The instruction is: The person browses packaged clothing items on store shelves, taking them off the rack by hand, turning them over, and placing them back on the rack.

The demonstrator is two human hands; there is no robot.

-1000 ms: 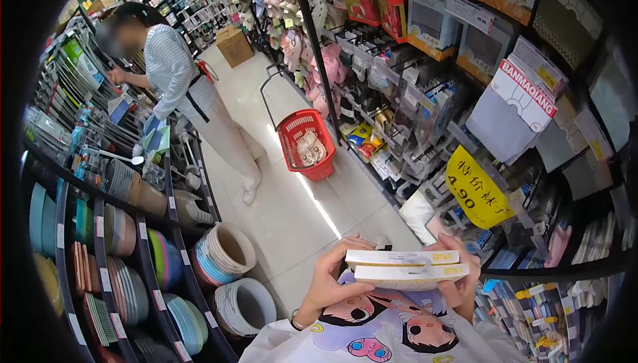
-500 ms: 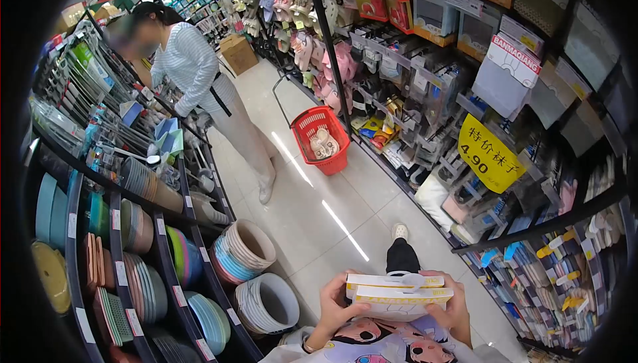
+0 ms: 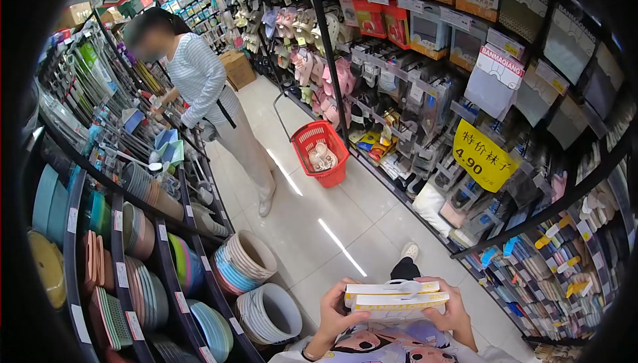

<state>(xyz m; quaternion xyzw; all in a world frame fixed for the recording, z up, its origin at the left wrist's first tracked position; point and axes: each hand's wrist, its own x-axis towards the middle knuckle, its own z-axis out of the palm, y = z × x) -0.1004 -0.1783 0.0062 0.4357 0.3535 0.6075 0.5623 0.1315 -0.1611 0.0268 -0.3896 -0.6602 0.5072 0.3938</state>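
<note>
Two flat white packages with yellow print (image 3: 399,300) are held together, edge up, in front of the printed shirt. My left hand (image 3: 340,313) grips their left end, thumb on the near face. At the right end, my right hand (image 3: 453,311) holds the same packages, its thumb on the near side too. A pale hanging tab shows on top between them. What is inside the packages is hidden.
A red basket (image 3: 319,154) holding pale shoes stands on the aisle floor. Beyond it to the left, a person in a striped top (image 3: 196,74) faces the left shelves. Stacked buckets (image 3: 269,313) line the lower left; a yellow sign (image 3: 484,156) hangs at right.
The view has shifted, and the packages now appear lower, still in both my hands. The other person's head and arms have moved at the shelf. My shoe has come into view.
</note>
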